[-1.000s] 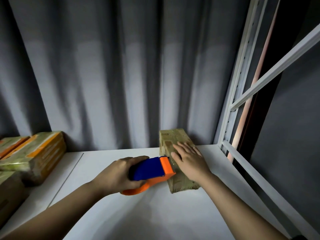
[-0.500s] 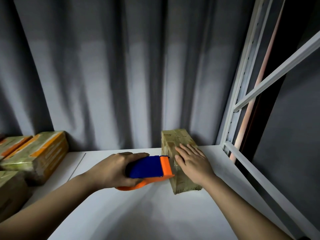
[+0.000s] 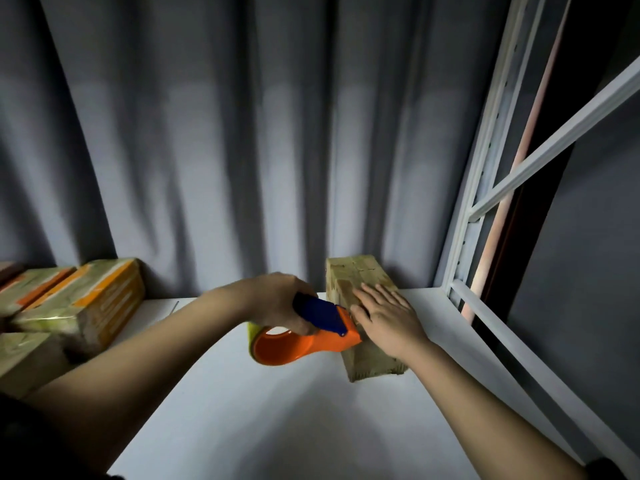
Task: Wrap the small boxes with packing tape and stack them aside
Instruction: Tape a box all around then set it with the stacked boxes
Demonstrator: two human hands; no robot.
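Observation:
A small tan box (image 3: pixel 356 271) lies lengthwise on the white shelf (image 3: pixel 277 427), right of centre, its far end against the curtain. My right hand (image 3: pixel 388 318) lies flat on top of it with fingers straight, pressing down. My left hand (image 3: pixel 277 301) grips the blue handle of an orange and blue tape dispenser (image 3: pixel 304 337). The dispenser's orange front edge touches the box's left side, just beside my right thumb. A bit of yellowish tape roll shows at the dispenser's left end.
Several wrapped boxes with orange markings (image 3: pixel 86 303) are stacked at the left end of the shelf. A grey curtain (image 3: pixel 225 150) hangs behind. White metal rack uprights and rails (image 3: pixel 485 202) run along the right side.
My left hand has lifted and tilted the dispenser so its orange body faces me, its front edge staying at the box's left side. My right hand remains flat on the box.

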